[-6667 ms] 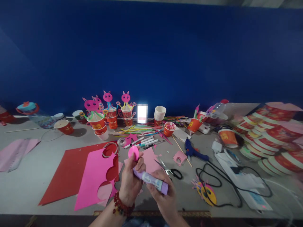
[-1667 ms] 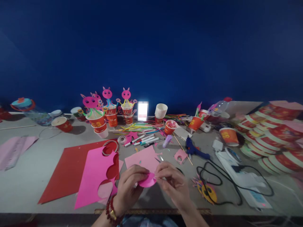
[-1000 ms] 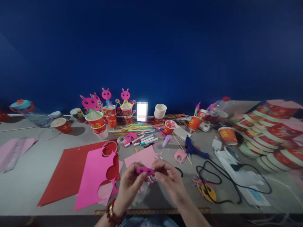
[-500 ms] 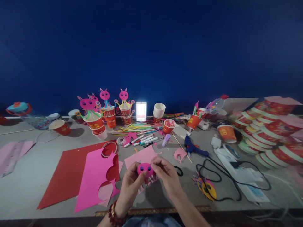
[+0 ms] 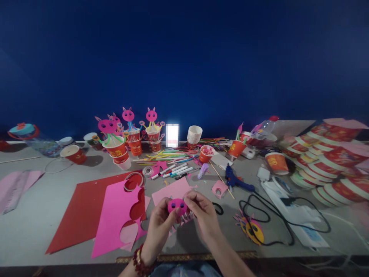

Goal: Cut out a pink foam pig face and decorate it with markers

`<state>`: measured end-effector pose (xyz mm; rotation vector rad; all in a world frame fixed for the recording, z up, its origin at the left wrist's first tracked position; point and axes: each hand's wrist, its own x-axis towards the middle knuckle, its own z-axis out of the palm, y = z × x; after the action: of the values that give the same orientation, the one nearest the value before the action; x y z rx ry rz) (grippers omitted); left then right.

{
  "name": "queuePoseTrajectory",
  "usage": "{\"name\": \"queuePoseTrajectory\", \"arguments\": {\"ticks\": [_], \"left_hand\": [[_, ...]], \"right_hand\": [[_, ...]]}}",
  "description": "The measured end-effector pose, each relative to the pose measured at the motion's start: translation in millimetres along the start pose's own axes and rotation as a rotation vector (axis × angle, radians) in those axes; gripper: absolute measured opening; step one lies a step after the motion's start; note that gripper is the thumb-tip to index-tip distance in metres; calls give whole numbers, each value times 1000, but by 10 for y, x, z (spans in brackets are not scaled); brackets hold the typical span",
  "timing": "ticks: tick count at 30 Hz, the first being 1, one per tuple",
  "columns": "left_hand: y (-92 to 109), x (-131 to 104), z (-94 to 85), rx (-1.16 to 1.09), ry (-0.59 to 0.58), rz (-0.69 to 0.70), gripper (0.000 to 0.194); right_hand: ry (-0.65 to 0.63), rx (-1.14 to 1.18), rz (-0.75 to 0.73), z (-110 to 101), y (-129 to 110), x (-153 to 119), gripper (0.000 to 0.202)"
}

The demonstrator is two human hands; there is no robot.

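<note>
My left hand (image 5: 162, 219) grips a pink round face cutout (image 5: 177, 207) with two dark eye shapes, its thumb across the lower left part. At the cutout's upper right edge, my right hand (image 5: 201, 211) has its thumb and forefinger pinched together; whatever lies between them is too small to make out. Small greenish bits show at the cutout's top edge. Beneath the hands lie a light pink sheet (image 5: 171, 190) and a strip of small pink cut pieces, partly covered by the fingers.
Red sheet (image 5: 75, 215) and pink sheet (image 5: 108, 219) lie left. Behind are markers (image 5: 178, 170) and decorated cups (image 5: 115, 149). To the right are a blue glue gun (image 5: 238, 182), its black cable, a yellow cutout (image 5: 255, 232) and stacked cups (image 5: 328, 169).
Both hands stay almost in place around the pink cutout. A greenish bit now shows at the cutout's upper right, near my right fingertips.
</note>
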<state>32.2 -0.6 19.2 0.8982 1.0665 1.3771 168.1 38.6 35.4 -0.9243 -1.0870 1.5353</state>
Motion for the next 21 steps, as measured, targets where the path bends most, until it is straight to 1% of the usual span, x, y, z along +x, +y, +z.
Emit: {"name": "queuePoseTrajectory", "arguments": {"ticks": [6, 9, 15, 21], "left_hand": [[-13, 10, -14, -2, -9, -7, 26], [-11, 14, -17, -1, 7, -1, 26], [-22, 10, -7, 0, 7, -5, 28], [-46, 6, -1, -13, 33, -3, 30]], "right_hand": [[-5, 39, 45, 0, 33, -14, 23], [-3, 48, 59, 2, 31, -22, 23], [0, 11, 38, 29, 8, -23, 19], [11, -8, 25, 55, -29, 4, 22]]}}
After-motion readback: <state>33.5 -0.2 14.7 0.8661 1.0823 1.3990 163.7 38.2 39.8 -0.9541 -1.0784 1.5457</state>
